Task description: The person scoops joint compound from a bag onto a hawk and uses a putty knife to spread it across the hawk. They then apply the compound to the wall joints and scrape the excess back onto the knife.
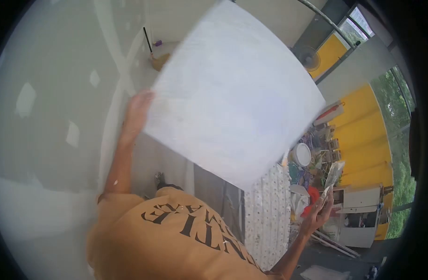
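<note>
A large white panel (pixel 232 98) fills the middle of the view, tilted, with a slight blur along its edges. My left hand (pixel 138 109) is closed on the panel's left edge, its fingers partly smeared by motion. Off to the lower right, apart from the panel, my right hand (pixel 318 215) grips a putty knife (pixel 334 175), its broad blade pointing up. The handle is mostly covered by my fingers.
A grey wall (pixel 50 140) with white filler patches stands close on the left. A dotted white sheet (pixel 267 210) lies below the panel. At right are a white bucket (pixel 301 154), clutter, a white cabinet (pixel 361 214) and a yellow wall (pixel 363 135). A fan (pixel 309 58) stands behind.
</note>
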The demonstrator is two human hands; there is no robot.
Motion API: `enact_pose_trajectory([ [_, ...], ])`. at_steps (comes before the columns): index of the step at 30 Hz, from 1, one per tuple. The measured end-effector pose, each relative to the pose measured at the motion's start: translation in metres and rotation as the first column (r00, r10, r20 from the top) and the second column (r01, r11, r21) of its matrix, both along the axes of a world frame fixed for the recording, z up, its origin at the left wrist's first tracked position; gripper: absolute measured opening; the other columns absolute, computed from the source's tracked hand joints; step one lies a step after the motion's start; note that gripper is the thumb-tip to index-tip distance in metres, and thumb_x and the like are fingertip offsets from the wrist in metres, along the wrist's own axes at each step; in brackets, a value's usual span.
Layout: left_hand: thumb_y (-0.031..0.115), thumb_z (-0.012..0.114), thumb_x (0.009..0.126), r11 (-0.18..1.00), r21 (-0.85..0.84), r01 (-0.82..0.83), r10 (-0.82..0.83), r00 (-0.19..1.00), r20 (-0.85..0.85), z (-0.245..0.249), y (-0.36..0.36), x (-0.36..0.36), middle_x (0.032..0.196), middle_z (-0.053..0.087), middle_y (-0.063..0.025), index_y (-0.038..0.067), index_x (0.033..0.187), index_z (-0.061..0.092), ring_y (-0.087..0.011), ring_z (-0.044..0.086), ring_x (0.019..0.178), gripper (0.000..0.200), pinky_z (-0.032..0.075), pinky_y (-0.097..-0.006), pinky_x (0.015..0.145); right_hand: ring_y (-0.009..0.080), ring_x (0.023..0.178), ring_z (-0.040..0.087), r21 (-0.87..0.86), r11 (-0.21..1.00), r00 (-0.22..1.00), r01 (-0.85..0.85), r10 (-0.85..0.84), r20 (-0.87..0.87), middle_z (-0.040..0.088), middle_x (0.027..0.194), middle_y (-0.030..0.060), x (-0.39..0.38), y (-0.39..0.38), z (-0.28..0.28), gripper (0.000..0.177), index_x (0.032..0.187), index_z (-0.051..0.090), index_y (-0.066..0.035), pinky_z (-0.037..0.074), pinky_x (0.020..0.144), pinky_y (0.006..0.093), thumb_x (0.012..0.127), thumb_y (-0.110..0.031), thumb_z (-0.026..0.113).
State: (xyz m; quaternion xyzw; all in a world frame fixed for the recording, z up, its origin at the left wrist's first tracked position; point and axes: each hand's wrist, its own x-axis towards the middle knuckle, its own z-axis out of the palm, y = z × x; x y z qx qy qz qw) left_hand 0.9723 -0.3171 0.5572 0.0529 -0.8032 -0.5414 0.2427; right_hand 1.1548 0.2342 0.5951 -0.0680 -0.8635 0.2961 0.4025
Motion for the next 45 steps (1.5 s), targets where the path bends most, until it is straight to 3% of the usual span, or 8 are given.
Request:
enact_pose_trajectory([
  [3,0.02,0.054,0.101,0.956,0.215,-0.198,0.2,0.98,0.014,0.001,-0.118,0.033,0.129,0.06,-0.0154,-0.006,0.131,0.054,-0.0227,0.056,0.121,0.04,0.038,-0.0325,0.107,0.0171,0.109,0.056,-0.21,0.959,0.979,-0.193,0.201,0.02,0.056,0.133,0.0132,-0.043,-0.088,0.007,0.038,0.137,0.05,0.002,0.044,0.092,0.0286,0.1,-0.004,0.044],
  [6,0.02,0.05,0.103,0.93,0.132,-0.343,0.323,0.934,0.15,0.021,-0.169,0.049,0.13,0.059,-0.0158,-0.008,0.132,0.052,-0.0225,0.054,0.123,0.04,0.037,-0.0322,0.108,0.0171,0.111,0.056,-0.413,0.881,0.939,-0.231,0.313,0.143,0.056,0.134,0.0118,-0.09,-0.164,-0.005,0.035,0.131,0.054,0.002,0.043,0.093,0.0273,0.098,-0.005,0.05],
  [12,0.024,0.048,0.104,0.882,-0.35,-0.316,0.412,0.877,0.247,-0.042,-0.256,0.02,0.095,0.063,-0.025,-0.006,0.107,0.058,-0.0318,0.065,0.095,0.032,0.048,-0.0404,0.082,0.0206,0.111,0.058,-0.464,0.775,0.731,-0.429,0.6,0.325,0.062,0.126,0.0148,-0.18,-0.303,-0.058,0.033,0.128,0.059,0.001,0.044,0.095,0.0318,0.096,-0.008,0.055],
  [15,0.026,0.046,0.103,0.777,-0.544,-0.317,0.52,0.811,0.269,-0.05,-0.258,-0.027,0.081,0.061,-0.0265,-0.002,0.095,0.056,-0.0486,0.056,0.078,0.031,0.043,-0.0505,0.067,0.017,0.105,0.058,-0.574,0.763,0.653,-0.296,0.6,0.461,0.065,0.114,0.0109,-0.222,-0.33,-0.089,0.034,0.129,0.06,-0.001,0.045,0.093,0.0292,0.095,-0.008,0.058],
  [22,0.029,0.046,0.103,0.686,-0.697,-0.207,0.573,0.744,0.343,-0.095,-0.299,-0.147,0.094,0.066,-0.0271,-0.003,0.111,0.061,-0.0455,0.062,0.088,0.036,0.047,-0.0505,0.077,0.0151,0.105,0.057,-0.774,0.612,0.627,-0.165,0.671,0.397,0.065,0.112,0.0103,-0.319,-0.364,-0.189,0.045,0.132,0.057,0.0,0.044,0.092,0.0274,0.088,-0.002,0.067],
  [28,0.029,0.044,0.103,0.657,-0.741,-0.14,0.546,0.766,0.339,-0.115,-0.346,-0.268,0.089,0.065,-0.0254,-0.001,0.103,0.061,-0.0449,0.061,0.083,0.034,0.046,-0.0512,0.073,0.0112,0.085,0.055,-0.756,0.638,0.594,-0.143,0.667,0.45,0.06,0.096,0.0026,-0.468,-0.424,-0.241,0.044,0.13,0.059,-0.003,0.046,0.077,0.0256,0.087,-0.005,0.065],
  [33,0.029,0.045,0.103,0.575,-0.791,-0.209,0.526,0.835,0.162,-0.085,-0.364,-0.383,0.083,0.064,-0.0228,0.001,0.098,0.061,-0.0436,0.06,0.077,0.033,0.045,-0.0502,0.068,0.0249,0.095,0.064,-0.687,0.679,0.625,-0.258,0.66,0.417,0.067,0.105,0.0202,-0.589,-0.463,-0.268,0.044,0.126,0.059,-0.002,0.048,0.087,0.0357,0.085,-0.012,0.07],
  [45,0.03,0.048,0.101,0.716,-0.691,-0.096,0.346,0.909,0.233,-0.077,-0.387,-0.714,0.087,0.067,-0.0223,0.007,0.102,0.064,-0.0418,0.064,0.083,0.028,0.048,-0.0495,0.07,0.0402,0.101,0.064,-0.482,0.876,0.658,-0.022,0.375,0.652,0.066,0.11,0.0246,-0.804,-0.481,-0.303,0.045,0.13,0.056,-0.008,0.049,0.089,0.0432,0.087,-0.017,0.067],
])
